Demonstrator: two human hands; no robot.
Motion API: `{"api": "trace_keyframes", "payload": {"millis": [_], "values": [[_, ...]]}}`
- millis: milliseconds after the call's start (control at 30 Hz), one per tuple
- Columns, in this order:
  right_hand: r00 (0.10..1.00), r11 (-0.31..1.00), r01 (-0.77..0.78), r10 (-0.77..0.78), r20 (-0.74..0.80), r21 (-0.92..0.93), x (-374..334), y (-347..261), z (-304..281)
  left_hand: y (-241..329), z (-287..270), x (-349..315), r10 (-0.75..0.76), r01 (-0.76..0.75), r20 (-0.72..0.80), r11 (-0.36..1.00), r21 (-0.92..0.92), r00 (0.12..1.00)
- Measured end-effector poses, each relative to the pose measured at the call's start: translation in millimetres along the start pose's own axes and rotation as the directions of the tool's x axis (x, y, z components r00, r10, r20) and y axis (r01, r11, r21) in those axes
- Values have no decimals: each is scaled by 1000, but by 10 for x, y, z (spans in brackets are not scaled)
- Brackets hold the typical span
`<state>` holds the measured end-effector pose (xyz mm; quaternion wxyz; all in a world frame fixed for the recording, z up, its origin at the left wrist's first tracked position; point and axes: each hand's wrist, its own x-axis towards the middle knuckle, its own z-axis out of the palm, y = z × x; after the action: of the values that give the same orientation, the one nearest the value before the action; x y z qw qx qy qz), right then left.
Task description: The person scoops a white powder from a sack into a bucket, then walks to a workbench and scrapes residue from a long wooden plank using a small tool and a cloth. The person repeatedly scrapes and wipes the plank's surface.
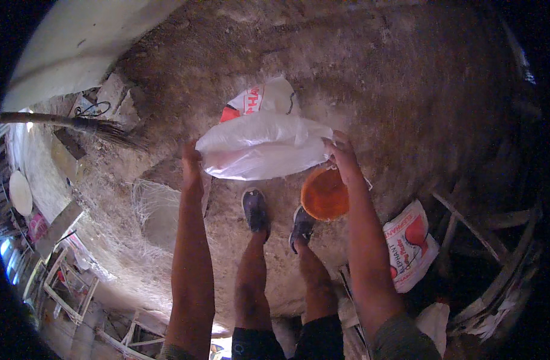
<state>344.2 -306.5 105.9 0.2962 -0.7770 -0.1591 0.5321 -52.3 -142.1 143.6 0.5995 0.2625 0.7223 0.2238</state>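
Observation:
A white woven sack (257,147) is stretched sideways between my two hands, above the ground in front of my feet. My left hand (191,157) is closed on its left edge. At the opposite edge, my right hand (342,155) grips the sack, the fingers partly behind the cloth. Beyond the fold shows a white part with red print (264,99); whether it belongs to the same sack I cannot tell. An orange round basin (325,195) rests on the ground below my right hand, partly covered by my forearm.
Another printed white sack (410,246) lies at the right beside wooden poles (476,225). A broom (77,123) and broken blocks (116,96) are at the left. Near my left forearm is a frayed pale sack (161,210). My shoes (255,210) stand on bare earth.

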Motion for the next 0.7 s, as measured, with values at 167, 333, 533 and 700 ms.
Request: {"api": "trace_keyframes", "payload": {"millis": [167,333,533,700], "values": [[839,935,-292,148,-524,-203,-487,-129,554,635,684,-249,665,-865,602,140,481,442],[720,944,-12,237,-652,329,-346,-57,1646,563,1411,-15,174,-765,749,38,643,639],[916,594,-212,398,-55,776,-265,491,1401,433,1439,1089,325,-753,710,493,436,624],[907,611,-420,272,321,671,-298,670,843,361,906,1583,-58,-43,271,935,353,961]]}}
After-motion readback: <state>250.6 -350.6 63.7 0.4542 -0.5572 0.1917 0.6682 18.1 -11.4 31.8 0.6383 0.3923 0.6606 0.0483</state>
